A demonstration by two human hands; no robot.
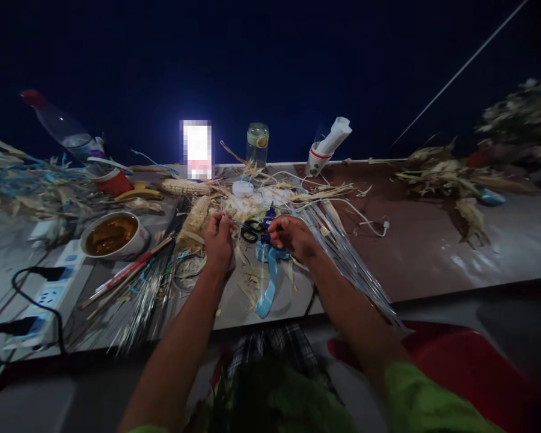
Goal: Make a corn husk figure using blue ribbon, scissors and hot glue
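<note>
My left hand [219, 240] is closed in a pinch above the cluttered table, beside a dried corn husk [193, 225]. Whatever it pinches is too small to make out. My right hand [295, 237] also has its thumb and fingers pressed together, and what may be in them cannot be seen clearly. Between the two hands lie black-handled scissors [251, 231] and a small dark blue bottle [270, 214]. A light blue ribbon [268, 285] trails toward the table's front edge, just below my right hand.
Bundles of thin wires [139, 307] and clear rods [347, 258] flank my arms. At left stand a bowl of brown liquid [115, 236] and a power strip [56, 294]. Behind are a corn cob [187, 186], lit screen [197, 147], bottle [257, 144] and paper cup [318, 161]. A white cable [360, 215] crosses right.
</note>
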